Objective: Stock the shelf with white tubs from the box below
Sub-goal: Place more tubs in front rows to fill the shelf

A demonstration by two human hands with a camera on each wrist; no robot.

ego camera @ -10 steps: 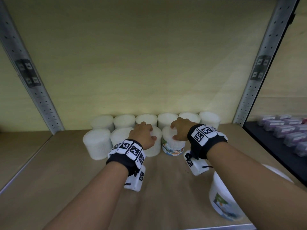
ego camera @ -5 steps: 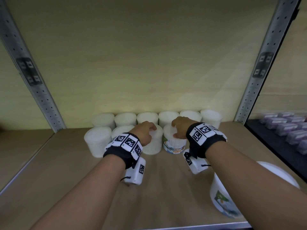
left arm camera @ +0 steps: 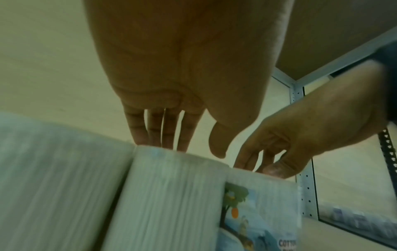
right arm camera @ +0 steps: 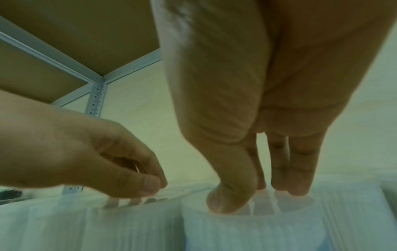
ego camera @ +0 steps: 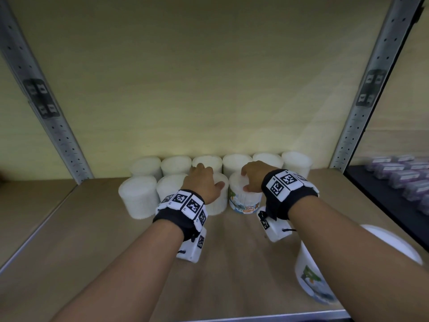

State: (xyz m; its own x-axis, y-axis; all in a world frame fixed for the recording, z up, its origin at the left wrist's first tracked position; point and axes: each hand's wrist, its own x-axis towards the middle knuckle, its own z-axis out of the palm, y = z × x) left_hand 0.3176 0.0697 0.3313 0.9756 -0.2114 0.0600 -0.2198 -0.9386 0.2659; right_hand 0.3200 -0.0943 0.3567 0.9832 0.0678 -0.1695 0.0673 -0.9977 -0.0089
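Two tubs are being set in the front row on the shelf (ego camera: 116,252), just in front of the back row (ego camera: 176,165), most likely so the rows are kept neat. The plain tub (ego camera: 219,201) is touched on its lid by the left hand (ego camera: 202,184), with the fingers (left arm camera: 154,129) tips down and the thumb off. The label tub (ego camera: 245,201) is held from above by the right hand (ego camera: 254,178), with fingers (right arm camera: 298,169) and thumb curled onto the lid. Since a moment ago little is changed: the same tubs are kept under both hands.

The front tub (ego camera: 234,194) has a picture label (ego camera: 248,208) that says "COTTON BUDS" low on its side, and the left wrist view shows only "COTT"; the smaller words below are too blurry.
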